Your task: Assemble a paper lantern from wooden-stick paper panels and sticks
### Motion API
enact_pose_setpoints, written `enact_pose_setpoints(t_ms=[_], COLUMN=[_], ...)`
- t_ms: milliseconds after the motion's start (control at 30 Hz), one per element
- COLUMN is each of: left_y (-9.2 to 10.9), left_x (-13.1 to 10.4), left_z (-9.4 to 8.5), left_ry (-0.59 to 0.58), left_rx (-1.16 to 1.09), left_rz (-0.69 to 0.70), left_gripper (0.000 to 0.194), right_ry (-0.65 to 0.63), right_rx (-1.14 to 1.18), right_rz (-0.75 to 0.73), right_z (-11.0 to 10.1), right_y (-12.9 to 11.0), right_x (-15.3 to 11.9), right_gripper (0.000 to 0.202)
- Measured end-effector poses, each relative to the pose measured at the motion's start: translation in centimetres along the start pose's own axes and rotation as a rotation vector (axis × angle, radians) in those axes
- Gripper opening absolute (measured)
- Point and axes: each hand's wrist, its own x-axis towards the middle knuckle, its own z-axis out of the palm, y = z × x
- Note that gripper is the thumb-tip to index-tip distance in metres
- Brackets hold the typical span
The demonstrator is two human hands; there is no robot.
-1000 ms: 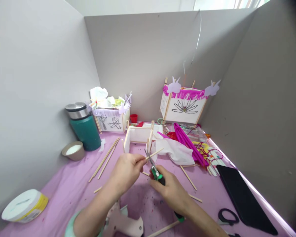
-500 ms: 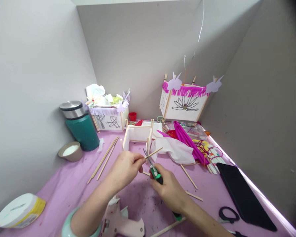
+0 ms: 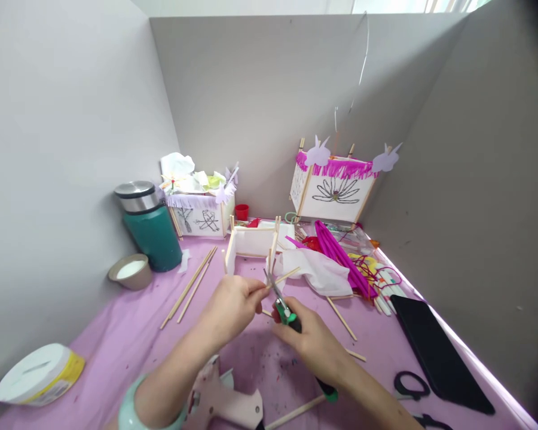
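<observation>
My left hand (image 3: 234, 303) pinches a short thin wooden stick (image 3: 290, 274) between thumb and fingertips. My right hand (image 3: 312, 340) is wrapped round green-and-black-handled shears (image 3: 289, 316), whose metal blades are parted and meet the stick close to my left fingertips. Just beyond both hands stands a small frame of wooden sticks with white paper sides (image 3: 253, 242). Below my wrists lies a pale pink glue gun (image 3: 233, 406), partly hidden by my left forearm.
A teal bottle (image 3: 152, 236) and a bowl (image 3: 131, 272) stand left, near loose sticks (image 3: 189, 286). Paper lanterns (image 3: 336, 191) sit at the back. White cloth-like paper (image 3: 316, 269), magenta paper (image 3: 343, 257), a black tablet-like slab (image 3: 439, 352) and scissors (image 3: 411, 384) lie right.
The view has tilted slightly upward. My hands, the stick and the shears keep nearly the same arrangement, with the blades still at the stick.
</observation>
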Motion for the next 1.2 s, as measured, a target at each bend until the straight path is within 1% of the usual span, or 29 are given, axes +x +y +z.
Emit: enact_pose_setpoints(t_ms=[67,100,167,233,300,433,533,600,667,733,800,867,933,1000,1067,1200], left_y=[-0.1,-0.2,-0.4,-0.4,-0.3,0.0,0.1,0.1,0.1,0.0,-0.1,-0.3,-0.4,-0.4,-0.4,-0.2], left_x=[0.4,0.6,0.9,1.1,1.2,1.0,0.5,0.1,-0.1,-0.1,0.1,0.4,0.6,0.8,0.9,1.1], left_z=[-0.7,-1.0,-1.4,-1.6,-1.5,-0.7,0.1,0.5,0.6,0.5,0.2,-0.1,-0.5,-0.8,-0.9,-0.8], left_ry=[-0.159,-0.221,-0.289,-0.304,-0.261,-0.015,0.13,0.192,0.206,0.167,0.096,-0.007,-0.123,-0.199,-0.203,-0.151], left_rx=[-0.164,-0.224,-0.285,-0.294,-0.231,0.099,0.239,0.283,0.298,0.248,0.126,-0.024,-0.161,-0.224,-0.209,-0.136], left_rz=[-0.074,-0.09,-0.093,-0.102,-0.103,0.017,0.094,0.125,0.142,0.128,0.072,0.004,-0.049,-0.073,-0.088,-0.099], left_gripper=[0.037,0.036,0.034,0.034,0.036,0.038,0.027,0.025,0.027,0.03,0.034,0.038,0.038,0.036,0.036,0.037], right_ry=[0.008,0.009,0.003,-0.003,0.011,0.031,0.049,0.073,0.089,0.073,0.038,0.021,0.032,0.036,0.029,0.019], right_rx=[-0.014,-0.019,-0.02,-0.014,-0.011,-0.017,-0.033,-0.05,-0.06,-0.046,-0.018,-0.007,-0.016,-0.025,-0.024,-0.013], right_rz=[-0.006,-0.008,-0.01,-0.021,-0.04,-0.03,-0.031,-0.03,-0.029,-0.031,-0.036,-0.032,-0.022,-0.01,-0.007,-0.011], right_z=[0.0,0.0,0.1,0.1,0.2,0.3,0.4,0.5,0.5,0.3,0.1,0.0,0.0,0.0,0.0,0.1], right_y=[0.0,0.0,0.1,0.2,0.2,0.3,0.2,0.2,0.2,0.2,0.2,0.1,0.1,0.0,0.0,0.2], right_x=[-0.2,-0.3,-0.3,-0.1,0.3,1.1,1.0,0.8,0.6,0.4,0.4,0.3,0.2,0.1,0.1,0.2], right_gripper=[0.011,0.011,0.01,0.009,0.01,0.011,0.009,0.008,0.008,0.009,0.011,0.012,0.012,0.011,0.011,0.013])
